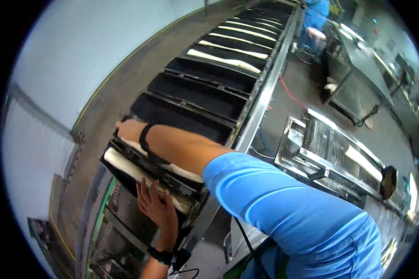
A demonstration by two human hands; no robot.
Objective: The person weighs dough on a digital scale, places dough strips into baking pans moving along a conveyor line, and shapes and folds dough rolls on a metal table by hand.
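My left hand (157, 204) lies with its fingers spread on the near edge of a dark tray, touching the long pale dough strip (125, 166) in it. Farther up, my right hand (125, 128) reaches across to the left end of the adjacent tray. Its fingers are mostly hidden, and what they hold, if anything, cannot be made out. A second dough strip (184, 173) shows partly beneath my right forearm.
Black trays (188, 111) run up the conveyor beside a metal rail (260, 109); several farther ones hold pale strips. At right, a mesh-belt machine (333, 146) carries another strip (363, 162). A person in blue (315, 16) is near a metal table (365, 63).
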